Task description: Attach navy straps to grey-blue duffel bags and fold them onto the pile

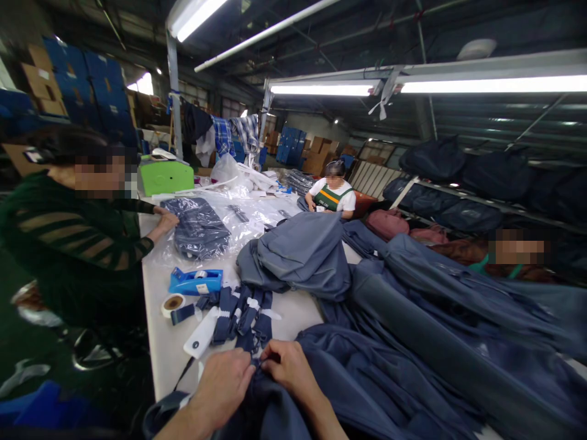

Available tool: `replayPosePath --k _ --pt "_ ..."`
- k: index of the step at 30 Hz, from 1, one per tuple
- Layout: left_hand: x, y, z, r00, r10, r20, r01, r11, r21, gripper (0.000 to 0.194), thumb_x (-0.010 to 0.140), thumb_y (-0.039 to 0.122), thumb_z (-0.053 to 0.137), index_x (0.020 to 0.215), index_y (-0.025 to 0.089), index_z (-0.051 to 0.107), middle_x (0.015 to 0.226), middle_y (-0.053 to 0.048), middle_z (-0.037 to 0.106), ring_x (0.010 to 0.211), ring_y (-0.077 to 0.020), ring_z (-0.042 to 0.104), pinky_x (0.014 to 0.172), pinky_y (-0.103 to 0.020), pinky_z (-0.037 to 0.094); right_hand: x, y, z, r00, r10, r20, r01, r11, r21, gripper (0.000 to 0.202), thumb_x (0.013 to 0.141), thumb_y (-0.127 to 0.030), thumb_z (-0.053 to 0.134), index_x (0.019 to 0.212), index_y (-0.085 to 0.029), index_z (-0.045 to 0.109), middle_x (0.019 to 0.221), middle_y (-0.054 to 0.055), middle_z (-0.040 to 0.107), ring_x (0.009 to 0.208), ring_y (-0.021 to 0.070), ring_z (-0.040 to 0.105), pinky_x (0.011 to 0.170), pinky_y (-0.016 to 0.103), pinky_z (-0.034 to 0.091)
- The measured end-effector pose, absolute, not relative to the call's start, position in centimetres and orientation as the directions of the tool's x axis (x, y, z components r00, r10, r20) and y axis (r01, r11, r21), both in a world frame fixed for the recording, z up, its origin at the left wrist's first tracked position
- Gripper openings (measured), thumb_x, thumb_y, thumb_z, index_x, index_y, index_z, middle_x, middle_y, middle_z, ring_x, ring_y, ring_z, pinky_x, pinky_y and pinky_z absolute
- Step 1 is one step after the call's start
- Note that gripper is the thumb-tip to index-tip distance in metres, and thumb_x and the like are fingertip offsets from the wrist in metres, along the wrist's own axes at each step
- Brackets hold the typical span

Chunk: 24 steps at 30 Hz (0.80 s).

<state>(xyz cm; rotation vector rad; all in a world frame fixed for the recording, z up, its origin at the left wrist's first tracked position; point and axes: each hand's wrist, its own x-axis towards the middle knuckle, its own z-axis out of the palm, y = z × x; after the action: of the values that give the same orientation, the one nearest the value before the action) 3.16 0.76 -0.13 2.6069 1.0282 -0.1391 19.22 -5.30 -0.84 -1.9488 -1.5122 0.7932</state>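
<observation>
Two hands meet at the bottom centre of the frame: left hand (pixel 224 382) and right hand (pixel 288 365) both pinch closed on the navy backpack (pixel 275 409) at the surface (pixel 169 348) edge. One tape dispenser (pixel 195 281) and one tape roll (pixel 173 303) lie left, bare room around them.

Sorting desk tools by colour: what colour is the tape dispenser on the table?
Bright blue. The tape dispenser shows in the head view, on the white table.

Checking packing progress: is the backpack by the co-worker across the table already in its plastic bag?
In the bag: clear plastic glints over the backpack, and the co-worker's hand rests at its edge.
</observation>
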Motion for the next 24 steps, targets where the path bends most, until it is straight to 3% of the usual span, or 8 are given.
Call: replayPosePath --k 10,14,16,20,22,24 --pt "5.0 -0.3 2.7 0.722 0.621 -0.303 0.687 -0.696 0.210 0.040 0.091 0.010 0.035 0.096 0.005 0.075 0.096 -0.027 0.073 0.097 -0.0419 0.069 0.083 -0.055 0.050 18.7 -5.0 -0.9 0.272 0.956 -0.109 0.659 -0.268 -0.702 0.015 0.061 -0.006 0.064 0.064 -0.020 0.066 0.070 -0.001 0.072 0.072 0.0170 0.063 0.066 0.024 0.037" --pt "4.5 -0.1 3.1 0.711 0.626 -0.320 0.703 -0.645 0.300 0.038 0.091 0.021 0.039 0.087 0.008 0.074 0.094 -0.026 0.073 0.097 -0.0423 0.067 0.084 -0.052 0.046 18.8 -5.3 -1.2 0.298 0.948 -0.113 0.631 -0.285 -0.722 0.015 0.060 -0.005 0.065 0.063 -0.020 0.065 0.067 -0.003 0.070 0.069 0.0158 0.061 0.064 0.023 0.037" --pt "3.7 0.4 3.1 0.712 0.624 -0.321 0.700 -0.594 0.397 0.035 0.089 0.025 0.040 0.078 0.012 0.070 0.087 -0.020 0.071 0.093 -0.0390 0.066 0.083 -0.049 0.044 18.8 -5.4 -1.2 0.297 0.949 -0.106 0.615 -0.275 -0.739 0.015 0.060 -0.006 0.066 0.063 -0.020 0.065 0.066 -0.003 0.069 0.068 0.0156 0.061 0.063 0.023 0.037" --pt "2.3 2.3 2.5 0.715 0.589 -0.376 0.651 -0.367 0.665 0.024 0.077 0.029 0.052 0.055 0.019 0.052 0.061 -0.002 0.052 0.070 -0.0225 0.055 0.070 -0.034 0.038 18.5 -5.6 -0.6 0.278 0.960 -0.029 0.604 -0.198 -0.772 0.014 0.066 -0.006 0.061 0.069 -0.020 0.064 0.071 -0.002 0.068 0.074 0.0162 0.061 0.070 0.025 0.040" --pt "2.2 3.5 1.9 0.702 0.556 -0.445 0.609 -0.145 0.780 0.016 0.067 0.030 0.059 0.057 0.019 0.051 0.058 0.003 0.044 0.061 -0.0166 0.046 0.060 -0.029 0.033 18.3 -5.8 0.6 0.290 0.957 0.025 0.562 -0.149 -0.814 0.012 0.073 -0.009 0.056 0.073 -0.019 0.063 0.075 0.000 0.066 0.077 0.0160 0.061 0.074 0.026 0.042" --pt "2.4 4.5 1.2 0.688 0.501 -0.525 0.539 0.132 0.832 0.021 0.063 0.038 0.064 0.070 0.020 0.056 0.060 0.005 0.044 0.054 -0.0134 0.041 0.052 -0.026 0.030 18.1 -6.3 2.3 0.242 0.970 -0.037 0.374 -0.129 -0.919 0.008 0.078 -0.016 0.054 0.077 -0.019 0.061 0.074 0.000 0.064 0.071 0.0151 0.060 0.069 0.026 0.045"
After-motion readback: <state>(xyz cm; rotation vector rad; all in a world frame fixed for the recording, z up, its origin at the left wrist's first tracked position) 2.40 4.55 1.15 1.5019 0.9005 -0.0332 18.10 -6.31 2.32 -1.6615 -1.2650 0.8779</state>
